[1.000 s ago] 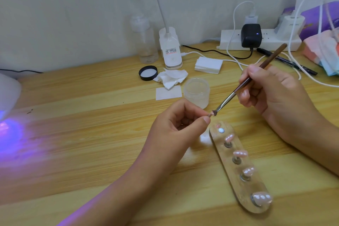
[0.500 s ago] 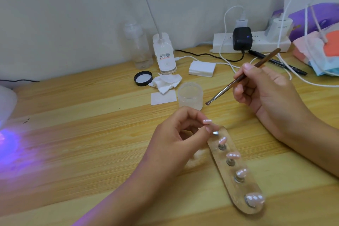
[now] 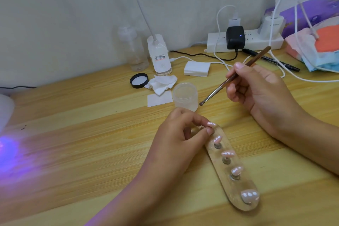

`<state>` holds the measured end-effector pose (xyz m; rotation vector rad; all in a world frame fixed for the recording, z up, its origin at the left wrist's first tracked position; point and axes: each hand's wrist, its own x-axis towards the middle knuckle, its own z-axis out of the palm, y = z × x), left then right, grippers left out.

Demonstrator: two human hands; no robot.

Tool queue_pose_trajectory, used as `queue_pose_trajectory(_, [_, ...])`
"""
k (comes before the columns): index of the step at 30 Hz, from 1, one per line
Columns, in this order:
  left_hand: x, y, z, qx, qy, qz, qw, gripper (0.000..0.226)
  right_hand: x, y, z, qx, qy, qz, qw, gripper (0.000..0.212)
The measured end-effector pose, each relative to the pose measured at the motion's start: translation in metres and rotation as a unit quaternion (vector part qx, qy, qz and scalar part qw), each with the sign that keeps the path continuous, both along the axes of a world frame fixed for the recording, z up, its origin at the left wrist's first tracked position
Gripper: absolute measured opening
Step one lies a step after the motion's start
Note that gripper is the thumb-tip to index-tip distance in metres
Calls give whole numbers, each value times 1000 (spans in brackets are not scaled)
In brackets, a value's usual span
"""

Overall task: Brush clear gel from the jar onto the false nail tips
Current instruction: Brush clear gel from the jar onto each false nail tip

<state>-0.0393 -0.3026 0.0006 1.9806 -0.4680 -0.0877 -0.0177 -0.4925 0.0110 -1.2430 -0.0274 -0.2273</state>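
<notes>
A clear oval holder (image 3: pixel 238 187) lies on the desk with several glossy pink nail tips on pegs. My left hand (image 3: pixel 180 136) pinches the top nail tip (image 3: pixel 211 124) at the holder's far end. My right hand (image 3: pixel 256 88) grips a brown-handled gel brush (image 3: pixel 227 80), its tip hanging just right of the open clear gel jar (image 3: pixel 185 98). The brush is apart from the nail tips.
The jar's black lid (image 3: pixel 139 80), crumpled wipes (image 3: pixel 162 83) and a pad stack (image 3: pixel 197 68) lie behind the jar. A lamp base (image 3: pixel 159 57), spray bottle (image 3: pixel 134 51), power strip (image 3: pixel 244 41), cables and pen are at the back. A UV lamp glows at the far left (image 3: pixel 5 112).
My right hand lifted the brush off the nail tip and back toward the jar. My left hand lowered the pinched tip down to the far end of the holder.
</notes>
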Motion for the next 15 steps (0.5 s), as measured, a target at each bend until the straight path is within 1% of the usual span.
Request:
queue_pose_trajectory(3, [-1, 3, 1, 8, -5, 4, 1000, 13, 0, 0, 0, -7, 0, -2, 1000, 34])
queue_pose_trajectory(5, [-4, 6, 1, 13, -9, 15, 1000, 15, 0, 0, 0, -5, 1, -3, 1000, 37])
queue_pose_trajectory(7, [-8, 11, 1, 30, -29, 6, 999, 16, 1, -1, -1, -3, -1, -2, 1000, 39])
queue_pose_trajectory(9, [-12, 14, 1, 44, -48, -14, 998, 15, 1, -3, -2, -1, -3, 0, 1000, 36])
queue_pose_trajectory(12, [-16, 13, 1, 65, -51, -32, 996, 14, 2, -5, -3, 7, -2, 5, 1000, 28])
queue_pose_trajectory(15, [-17, 8, 0, 86, -57, -32, 994, 14, 2, -6, -2, 20, 8, -2, 1000, 27])
